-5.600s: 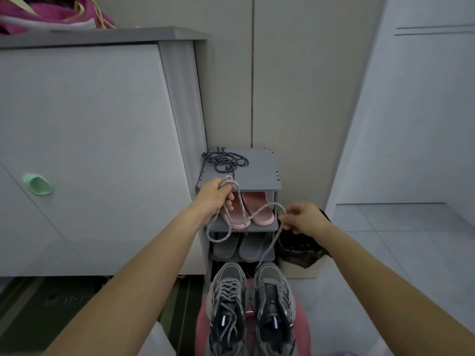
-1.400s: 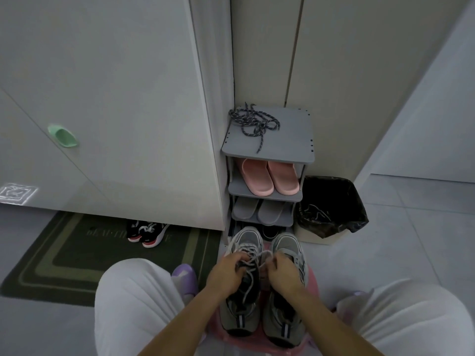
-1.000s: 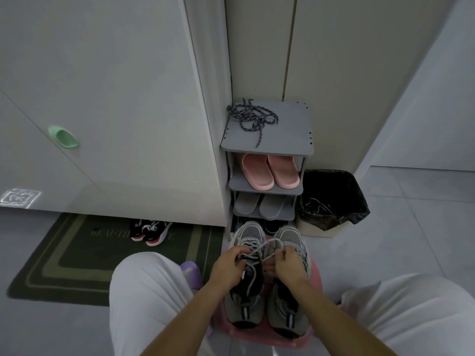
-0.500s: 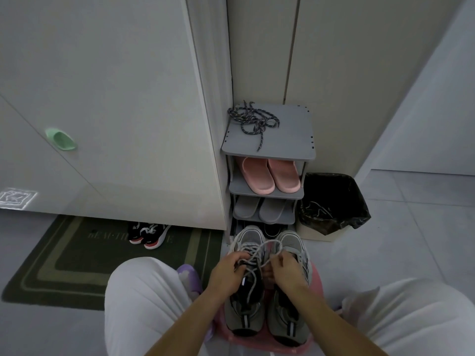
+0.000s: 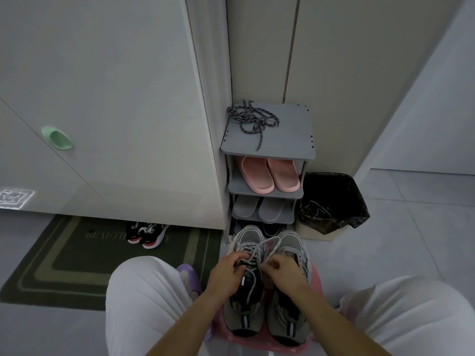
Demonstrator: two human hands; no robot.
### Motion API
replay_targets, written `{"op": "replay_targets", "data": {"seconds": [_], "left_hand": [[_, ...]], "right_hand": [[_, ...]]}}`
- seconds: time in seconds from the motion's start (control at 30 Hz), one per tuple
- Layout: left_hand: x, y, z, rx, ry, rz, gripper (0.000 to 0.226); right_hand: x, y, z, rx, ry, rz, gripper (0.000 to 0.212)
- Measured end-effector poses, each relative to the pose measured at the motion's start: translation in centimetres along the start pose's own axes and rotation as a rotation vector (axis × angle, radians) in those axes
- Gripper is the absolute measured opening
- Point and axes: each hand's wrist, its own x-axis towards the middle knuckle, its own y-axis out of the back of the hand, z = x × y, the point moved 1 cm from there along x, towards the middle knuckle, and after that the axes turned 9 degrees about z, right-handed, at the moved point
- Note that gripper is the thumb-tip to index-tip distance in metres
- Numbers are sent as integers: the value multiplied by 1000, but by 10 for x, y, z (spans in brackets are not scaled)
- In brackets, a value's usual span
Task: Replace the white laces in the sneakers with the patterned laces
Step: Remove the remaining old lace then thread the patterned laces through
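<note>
Head: patterned laces (image 5: 253, 120) atop rack (image 5: 291, 142), slippers (image 5: 270, 176) inside

I see grey sneakers (image 5: 267, 291) with white laces (image 5: 253, 253); dark speckled patterned laces (image 5: 253, 119); pink slippers (image 5: 270, 176); green mat (image 5: 64, 255).

Glossy smooth cabinet door (image 5: 108, 98), matt grey shelf (image 5: 288, 140), braided patterned laces (image 5: 253, 122), crinkled shiny bin bag (image 5: 331, 201).

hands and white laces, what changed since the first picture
Both hands came down from the top of the grey shoe rack, where they held up a loose lace, to the grey sneakers. The left hand and right hand now pinch the white lace of the left-side sneaker. The dark patterned lace stayed on the rack top, and the pink slippers stayed below.
</note>
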Motion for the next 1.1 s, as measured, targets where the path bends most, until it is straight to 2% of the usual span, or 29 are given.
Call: {"op": "replay_targets", "data": {"seconds": [0.07, 0.13, 0.2, 0.33, 0.4, 0.43, 0.57, 0.63, 0.73, 0.77, 0.9, 0.93, 1.03, 1.1], "left_hand": [[-1, 0, 0, 11, -5, 5, 31], [-3, 0, 0, 9, -11, 20, 35], [-5, -1, 0, 23, -24, 30, 37], [-6, -1, 0, 55, -50, 34, 38], [-6, -1, 0, 53, -47, 32, 38], [-6, -1, 0, 46, -40, 33, 38], [-7, 0, 2, 39, -32, 35, 38], [-7, 0, 2, 47, -37, 36, 38], [-7, 1, 3, 63, -42, 33, 39], [-7, 1, 4, 64, -40, 34, 39], [-8, 2, 5, 45, -25, 19, 38], [-8, 3, 5, 30, -16, 13, 38], [-12, 4, 6, -107, 63, 47, 34], [-16, 6, 5, -150, 119, 140, 25]], "right_hand": [[1, 0, 0, 57, -51, 56, 16], [3, -4, 4, 319, -175, 127, 17], [1, -2, 5, 438, -214, 159, 18], [-2, 1, 4, 155, -42, 1, 16], [-2, 2, 1, 18, -2, -3, 18], [-2, 2, 0, 25, -14, 24, 17], [-4, 4, -1, 353, -181, 110, 17], [-2, 2, 1, 297, -142, 71, 17], [-3, 4, 1, 20, -13, 5, 21], [-3, 4, 0, -1, 10, 15, 22], [-4, 9, -6, 395, -156, 93, 14], [-2, 9, -5, 411, -168, 93, 13], [-3, 4, -2, 146, -59, 28, 20], [-6, 1, -1, -54, 28, -12, 29]]}}
